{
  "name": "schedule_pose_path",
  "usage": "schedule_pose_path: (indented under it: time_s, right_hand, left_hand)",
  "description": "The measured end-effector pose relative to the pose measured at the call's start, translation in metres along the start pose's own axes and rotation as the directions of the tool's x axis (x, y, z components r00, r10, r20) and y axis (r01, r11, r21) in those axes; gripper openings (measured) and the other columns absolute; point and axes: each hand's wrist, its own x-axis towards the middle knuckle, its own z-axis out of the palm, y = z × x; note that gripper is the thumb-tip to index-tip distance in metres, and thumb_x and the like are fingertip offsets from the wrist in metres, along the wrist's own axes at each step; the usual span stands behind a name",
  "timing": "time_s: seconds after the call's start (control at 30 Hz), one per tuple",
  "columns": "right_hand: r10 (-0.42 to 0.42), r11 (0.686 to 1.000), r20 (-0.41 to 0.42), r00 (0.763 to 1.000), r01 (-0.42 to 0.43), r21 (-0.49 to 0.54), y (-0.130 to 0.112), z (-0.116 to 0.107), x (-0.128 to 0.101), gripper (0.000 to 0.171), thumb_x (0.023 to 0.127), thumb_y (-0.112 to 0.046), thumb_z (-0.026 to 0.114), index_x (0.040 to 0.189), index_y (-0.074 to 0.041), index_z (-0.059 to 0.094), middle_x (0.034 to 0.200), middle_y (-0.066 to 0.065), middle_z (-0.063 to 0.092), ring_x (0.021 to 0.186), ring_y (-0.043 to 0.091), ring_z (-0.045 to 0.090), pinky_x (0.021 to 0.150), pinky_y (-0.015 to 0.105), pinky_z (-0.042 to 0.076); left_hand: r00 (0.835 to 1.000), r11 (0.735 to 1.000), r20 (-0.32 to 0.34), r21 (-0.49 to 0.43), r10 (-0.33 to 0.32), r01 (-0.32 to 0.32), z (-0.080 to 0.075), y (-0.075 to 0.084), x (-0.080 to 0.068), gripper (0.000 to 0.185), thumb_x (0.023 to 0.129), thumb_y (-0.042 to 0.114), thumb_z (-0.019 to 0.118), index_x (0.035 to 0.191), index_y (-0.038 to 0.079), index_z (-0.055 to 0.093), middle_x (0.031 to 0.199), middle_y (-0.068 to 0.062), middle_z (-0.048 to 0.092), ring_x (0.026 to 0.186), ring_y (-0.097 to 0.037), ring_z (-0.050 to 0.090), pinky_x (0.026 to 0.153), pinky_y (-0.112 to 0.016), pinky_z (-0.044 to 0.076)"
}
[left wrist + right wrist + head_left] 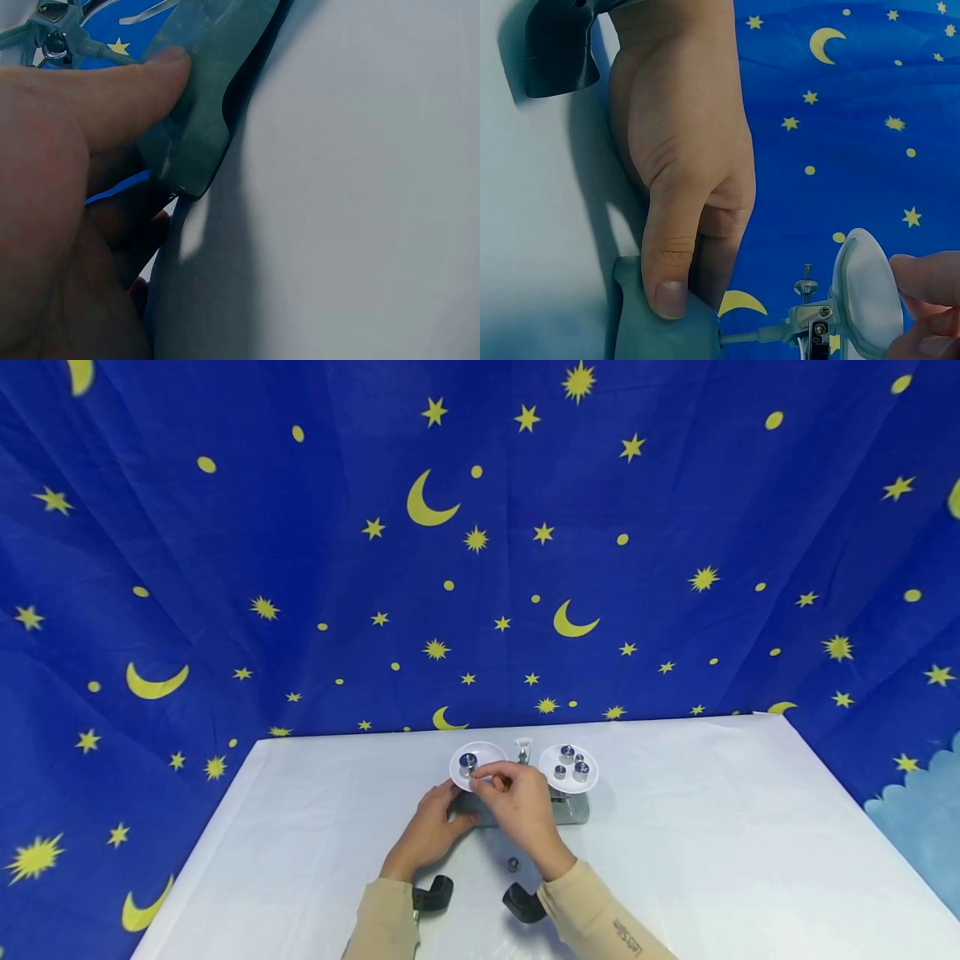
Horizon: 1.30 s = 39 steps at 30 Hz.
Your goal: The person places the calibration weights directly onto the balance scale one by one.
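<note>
A balance scale with a grey-green base [573, 810] stands on the table with two white pans. My left hand [433, 831] grips the left end of the base, its thumb [161, 75] lying along the front face. At the left pan [483, 746], my right hand [521, 802] pinches a small weight, mostly hidden by the fingertips, beside a larger metal weight [468, 764]. Several metal weights [581, 770] sit on the right pan [553, 783]. In the right wrist view, the pan [870, 292] partly hides my right fingertips.
A single small weight [513, 864] lies on the white table [712, 843] in front of the scale, between the forearms. Black wrist mounts [525, 903] jut from both sleeves. A blue curtain [495, 568] with stars and moons hangs behind the table.
</note>
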Motion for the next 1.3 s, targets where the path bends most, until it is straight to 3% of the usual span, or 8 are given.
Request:
schedule_pose_path:
  time_s: [0.63,1.3]
  right_hand:
    - [-0.018,0.999,-0.019,1.000,0.018,-0.037,0.002,-0.001,0.002,0.007,0.084,-0.011,0.079,0.090,-0.010,0.081,0.057,-0.009,0.045,0.054,0.006,0.042,0.046,0.018,0.029]
    - [-0.048,0.999,-0.007,0.999,0.048,-0.007,-0.004,-0.016,-0.007,0.011,0.082,-0.008,0.080,0.092,-0.009,0.077,0.058,-0.008,0.045,0.052,0.005,0.042,0.048,0.019,0.033]
  left_hand:
    - [1.000,1.000,-0.001,0.001,-0.023,0.023,0.001,0.000,0.001,0.064,0.095,0.028,0.069,0.150,0.004,0.046,0.155,-0.014,0.044,0.145,-0.032,0.037,0.123,-0.055,0.018]
    - [1.000,1.000,-0.014,-0.024,0.012,-0.012,0.002,-0.003,0.000,0.063,0.094,0.026,0.070,0.147,0.000,0.048,0.153,-0.018,0.045,0.143,-0.036,0.038,0.122,-0.058,0.018]
